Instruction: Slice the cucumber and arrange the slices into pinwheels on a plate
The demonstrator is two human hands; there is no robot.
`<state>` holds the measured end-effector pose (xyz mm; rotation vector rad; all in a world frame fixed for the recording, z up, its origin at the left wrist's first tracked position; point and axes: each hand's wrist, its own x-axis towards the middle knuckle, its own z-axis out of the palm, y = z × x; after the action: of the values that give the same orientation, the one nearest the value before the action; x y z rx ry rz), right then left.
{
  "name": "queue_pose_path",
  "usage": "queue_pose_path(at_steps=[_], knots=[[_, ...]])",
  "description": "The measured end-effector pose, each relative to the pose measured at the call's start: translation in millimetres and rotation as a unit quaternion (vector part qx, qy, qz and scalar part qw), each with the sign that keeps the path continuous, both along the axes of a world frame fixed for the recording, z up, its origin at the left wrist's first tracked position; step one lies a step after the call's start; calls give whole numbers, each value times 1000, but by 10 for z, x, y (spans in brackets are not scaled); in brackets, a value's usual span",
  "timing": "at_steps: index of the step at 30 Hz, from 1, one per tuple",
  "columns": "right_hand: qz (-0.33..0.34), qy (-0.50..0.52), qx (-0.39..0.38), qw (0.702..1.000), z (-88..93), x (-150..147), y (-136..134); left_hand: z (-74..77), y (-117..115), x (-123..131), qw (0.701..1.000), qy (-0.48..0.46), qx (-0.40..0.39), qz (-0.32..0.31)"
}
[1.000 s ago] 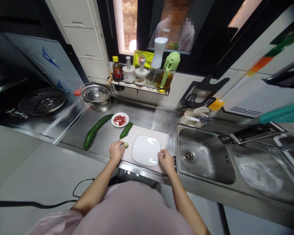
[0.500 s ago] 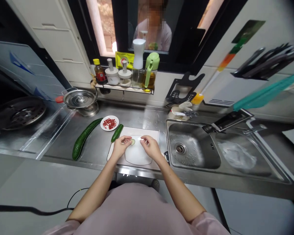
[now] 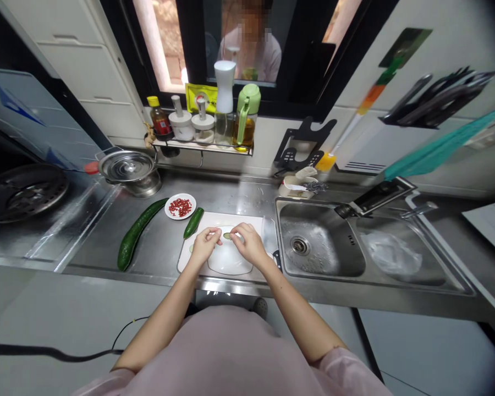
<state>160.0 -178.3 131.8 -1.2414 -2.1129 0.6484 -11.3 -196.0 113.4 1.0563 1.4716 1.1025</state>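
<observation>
Over a white plate (image 3: 230, 263), my right hand (image 3: 247, 241) pinches a thin cucumber slice (image 3: 227, 236) between thumb and fingertips. My left hand (image 3: 205, 245) is just to the left, its thumb and fingers pressed together; what they hold, if anything, cannot be made out. The plate rests on a pale cutting board (image 3: 253, 221). A pale green slice (image 3: 191, 249) shows partly beside my left wrist. Behind my left hand lies a cut piece of cucumber (image 3: 193, 223).
A whole cucumber (image 3: 136, 234) and a small plate of chopped red pieces (image 3: 180, 207) lie left. A knife handle (image 3: 277, 258) shows at the board's right edge, beside the sink (image 3: 322, 242). A lidded steel pot (image 3: 130, 168) and seasoning rack (image 3: 206, 147) stand behind.
The cucumber slice has passed from my left fingertips to my right hand, which has moved left towards it. The whole view has shifted slightly.
</observation>
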Motion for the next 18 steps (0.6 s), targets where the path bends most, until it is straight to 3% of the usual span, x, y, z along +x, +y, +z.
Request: queue_pose_path(at_steps=[8, 18], knots=[[13, -21, 43, 999, 18, 51, -18, 86, 66, 70, 985, -141, -97, -35], [3, -4, -24, 1000, -177, 76, 28, -71, 154, 95, 992, -118, -18, -29]])
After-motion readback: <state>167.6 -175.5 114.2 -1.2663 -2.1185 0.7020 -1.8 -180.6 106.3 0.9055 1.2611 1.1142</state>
